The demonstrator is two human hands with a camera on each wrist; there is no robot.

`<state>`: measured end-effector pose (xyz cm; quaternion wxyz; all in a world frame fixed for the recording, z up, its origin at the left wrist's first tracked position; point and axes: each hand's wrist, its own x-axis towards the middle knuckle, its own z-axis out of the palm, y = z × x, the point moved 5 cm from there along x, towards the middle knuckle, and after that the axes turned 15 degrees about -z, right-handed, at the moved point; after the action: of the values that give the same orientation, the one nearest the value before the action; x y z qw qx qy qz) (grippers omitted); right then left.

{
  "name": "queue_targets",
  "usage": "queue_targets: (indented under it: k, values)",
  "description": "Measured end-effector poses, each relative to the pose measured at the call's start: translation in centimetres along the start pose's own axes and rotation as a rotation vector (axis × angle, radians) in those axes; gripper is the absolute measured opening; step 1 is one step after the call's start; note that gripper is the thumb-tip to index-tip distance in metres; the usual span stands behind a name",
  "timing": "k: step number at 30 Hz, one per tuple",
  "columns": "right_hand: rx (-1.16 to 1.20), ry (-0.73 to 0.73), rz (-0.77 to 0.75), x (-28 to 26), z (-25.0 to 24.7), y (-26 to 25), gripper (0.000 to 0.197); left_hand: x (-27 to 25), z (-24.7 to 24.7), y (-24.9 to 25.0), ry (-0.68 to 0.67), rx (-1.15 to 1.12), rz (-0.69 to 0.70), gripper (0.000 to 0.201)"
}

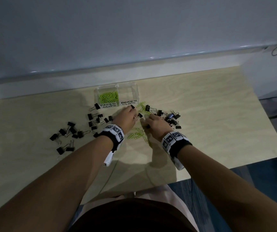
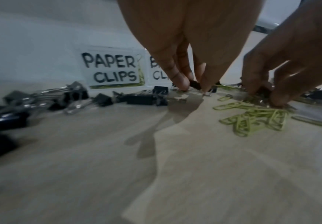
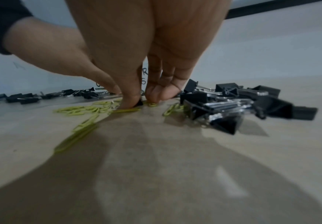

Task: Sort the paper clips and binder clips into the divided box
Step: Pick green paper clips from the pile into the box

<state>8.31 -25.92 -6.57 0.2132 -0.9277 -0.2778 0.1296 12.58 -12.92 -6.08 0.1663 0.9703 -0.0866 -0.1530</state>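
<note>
The clear divided box (image 1: 116, 96) stands at the back; its "PAPER CLIPS" half (image 2: 112, 68) holds green paper clips, and the "BINDER CLIPS" half looks empty. My left hand (image 1: 127, 116) pinches a black binder clip (image 2: 194, 85) between thumb and fingers just before the box. Close on its right, my right hand (image 1: 154, 123) has its fingertips (image 3: 156, 94) down among loose green paper clips (image 3: 83, 109) and pinches a small black binder clip (image 3: 140, 103) by the thumb.
Black binder clips lie scattered at the left (image 1: 69, 133) and heaped at the right (image 1: 171, 117) on the wooden tabletop (image 1: 218, 114). More green paper clips (image 1: 137, 134) lie between my wrists. A wall ledge runs behind the box.
</note>
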Motion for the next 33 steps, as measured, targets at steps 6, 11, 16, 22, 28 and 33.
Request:
queue_targets:
  k: [6, 11, 16, 22, 28, 33]
  values:
    - [0.040, 0.304, 0.073, -3.2, -2.4, 1.8, 0.010, -0.4, -1.2, -3.4, 0.099, 0.117, -0.069, 0.031]
    - [-0.145, 0.280, 0.318, -5.7, -4.1, 5.1, 0.009, -0.5, 0.0, 0.8, -0.010, 0.155, 0.096, 0.044]
    - [-0.178, 0.219, 0.294, -2.8, -4.4, 4.1, 0.019, -0.8, 1.6, 2.0, -0.080, 0.262, 0.110, 0.032]
    - [-0.164, 0.054, 0.307, 0.7, -2.8, 2.8, 0.026, -1.5, 1.1, -1.6, -0.025, 0.165, 0.078, 0.028]
    - [-0.057, 0.179, 0.400, -0.6, -3.2, 3.9, 0.015, -0.8, -0.1, 0.1, -0.043, 0.209, 0.122, 0.037]
    - [-0.104, 0.173, 0.475, -3.2, -4.0, 5.7, 0.020, 0.2, 0.9, 2.8, -0.156, 0.261, 0.083, 0.061]
